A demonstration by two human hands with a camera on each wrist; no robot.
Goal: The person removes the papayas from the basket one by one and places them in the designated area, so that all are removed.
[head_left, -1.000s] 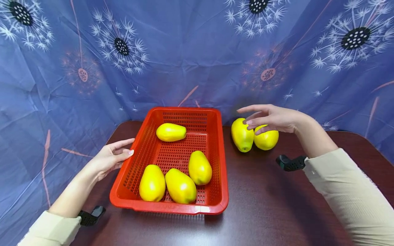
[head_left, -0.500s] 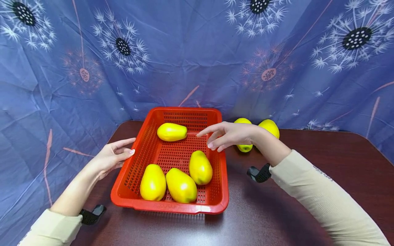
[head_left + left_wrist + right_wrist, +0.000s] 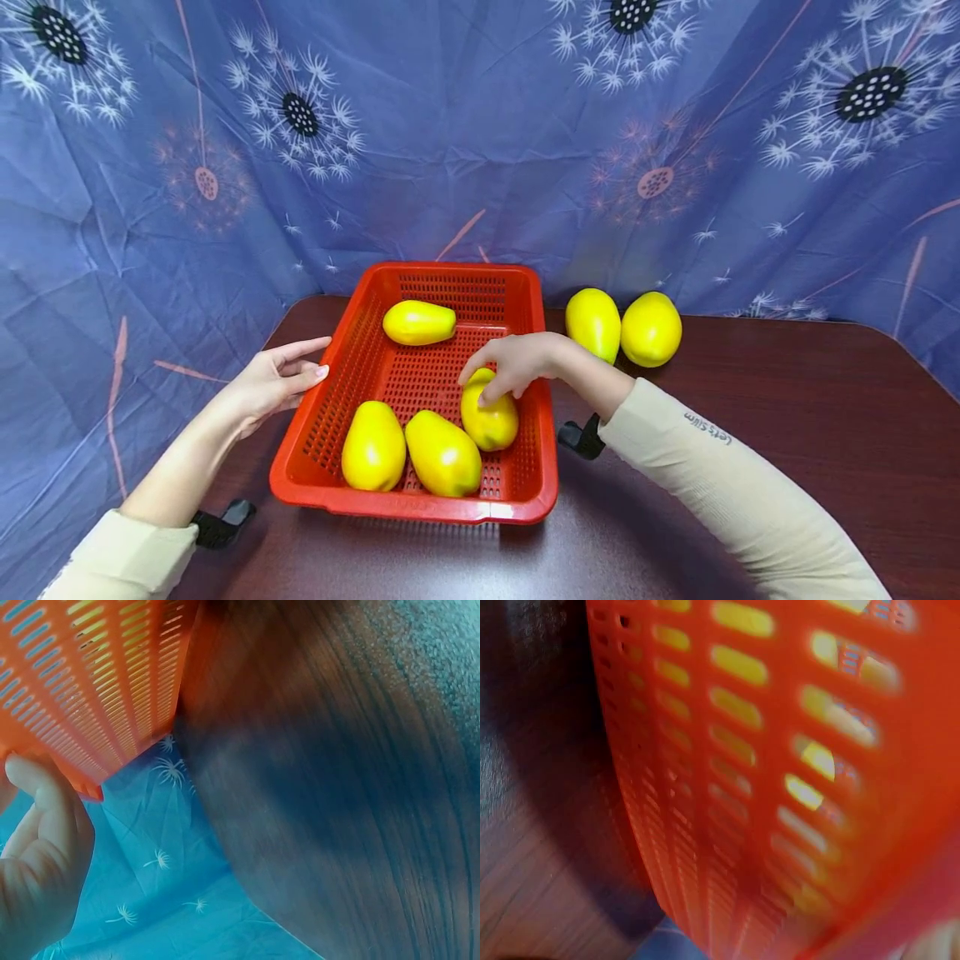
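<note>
A red plastic basket with slotted walls stands on the dark table with several yellow papayas in it. My left hand holds the basket's left rim with thumb and fingers; the left wrist view shows the thumb against that rim. Reaching over the right wall, my right hand has its fingers and thumb curled round the upper part of one papaya. Beside it lie two papayas near the front wall. Another papaya lies sideways at the back. The right wrist view shows mostly the basket's outer wall, hiding the right hand's grip.
Two more papayas rest on the table behind and to the right of the basket. A blue patterned cloth hangs behind the table and along its left side.
My right hand has moved left and down from above the two papayas on the table to the papaya at the basket's right. My left hand has stayed at the rim.
</note>
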